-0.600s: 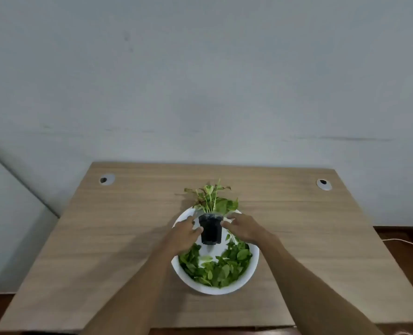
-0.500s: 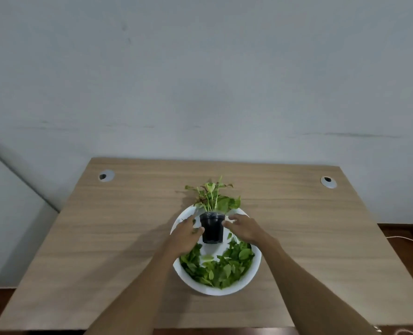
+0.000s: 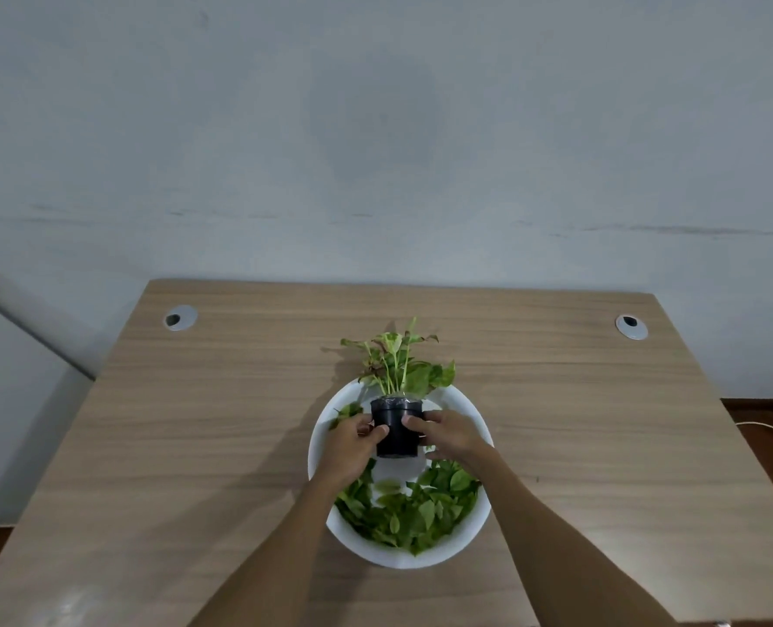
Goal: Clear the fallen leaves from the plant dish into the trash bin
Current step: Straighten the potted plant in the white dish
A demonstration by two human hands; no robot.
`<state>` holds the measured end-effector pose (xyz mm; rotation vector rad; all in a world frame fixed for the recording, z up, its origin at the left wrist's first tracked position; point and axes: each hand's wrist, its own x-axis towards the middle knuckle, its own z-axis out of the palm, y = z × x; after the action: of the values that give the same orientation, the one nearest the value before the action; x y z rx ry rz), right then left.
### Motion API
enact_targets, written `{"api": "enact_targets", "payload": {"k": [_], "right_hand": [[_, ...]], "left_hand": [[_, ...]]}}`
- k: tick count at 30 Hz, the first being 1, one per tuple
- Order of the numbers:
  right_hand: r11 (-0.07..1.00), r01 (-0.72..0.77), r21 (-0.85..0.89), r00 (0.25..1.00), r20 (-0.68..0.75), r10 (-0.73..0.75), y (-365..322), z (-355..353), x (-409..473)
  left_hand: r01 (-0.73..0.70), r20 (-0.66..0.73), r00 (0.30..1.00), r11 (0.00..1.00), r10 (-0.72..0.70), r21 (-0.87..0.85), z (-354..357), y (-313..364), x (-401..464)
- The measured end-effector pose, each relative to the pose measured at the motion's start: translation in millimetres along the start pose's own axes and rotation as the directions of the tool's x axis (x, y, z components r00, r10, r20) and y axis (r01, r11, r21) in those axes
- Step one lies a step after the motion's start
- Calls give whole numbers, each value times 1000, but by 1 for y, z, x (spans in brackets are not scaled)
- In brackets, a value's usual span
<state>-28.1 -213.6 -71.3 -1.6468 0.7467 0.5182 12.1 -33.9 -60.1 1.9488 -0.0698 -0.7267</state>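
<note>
Office: grommeted desk [image 3: 194, 445], bare wall [image 3: 375, 129]

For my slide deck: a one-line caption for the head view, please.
Both hands, left hand and right hand, clasp the black pot in the leaf-strewn white dish.

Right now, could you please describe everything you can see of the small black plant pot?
The black pot is small, round and slightly tapered, plastic by its look, with a raised rim. It stands upright in the far half of the white dish, with loose leaves heaped on the near side. Thin green stems with green and reddish foliage rise from it. The left hand and right hand clasp its sides.
</note>
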Motion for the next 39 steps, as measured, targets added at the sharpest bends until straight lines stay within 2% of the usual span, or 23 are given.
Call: {"api": "enact_targets", "payload": {"k": [10, 17, 22, 32, 39], "right_hand": [[997, 68, -33, 997, -27, -69, -3, 5, -17], [965, 258, -52, 961, -92, -262, -16, 3, -30], [935, 345, -81, 925, -136, -354, -2, 7, -27], [899, 435, 46, 881, -229, -414, 30, 22, -16], [900, 435, 32, 871, -269, -412, 36, 23, -17]], "left_hand": [[-31, -52, 998, 999, 29, -35, 8, 1, -8], [-99, -154, 984, 992, 86, -76, 0, 20, -11], [-129, -192, 976, 982, 100, -141, 8, 8, -7], [-150, -192, 975, 966, 109, -213, 25, -17, 0], [-152, -216, 971, 963, 103, -224, 27, -23, 4]]}}
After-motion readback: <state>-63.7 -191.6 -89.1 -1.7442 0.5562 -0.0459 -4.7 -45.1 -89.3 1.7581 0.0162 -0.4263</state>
